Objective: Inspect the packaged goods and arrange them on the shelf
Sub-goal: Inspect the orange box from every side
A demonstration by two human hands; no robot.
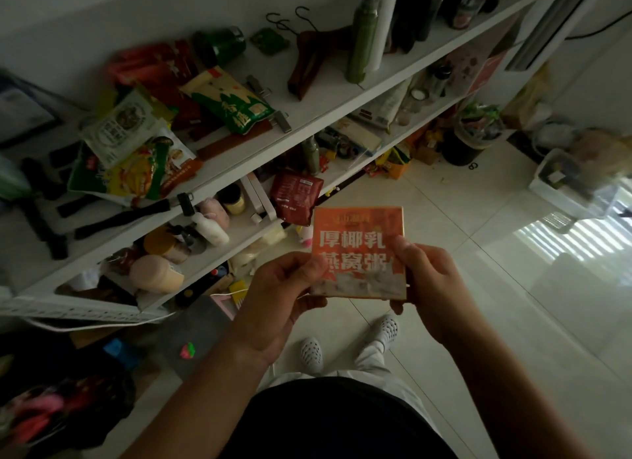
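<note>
Pinching a flat orange box [359,239] by its lower corners: left hand [284,287] and right hand [427,280], thumbs on the printed face, fingers curled behind, in the air above the tiled floor [478,253]. Looks light, stiff and probably slick, so better gripped by the side edges than squeezed across the face. Beyond, destined for the white shelf [342,96], near the green snack bag [236,106].
</note>
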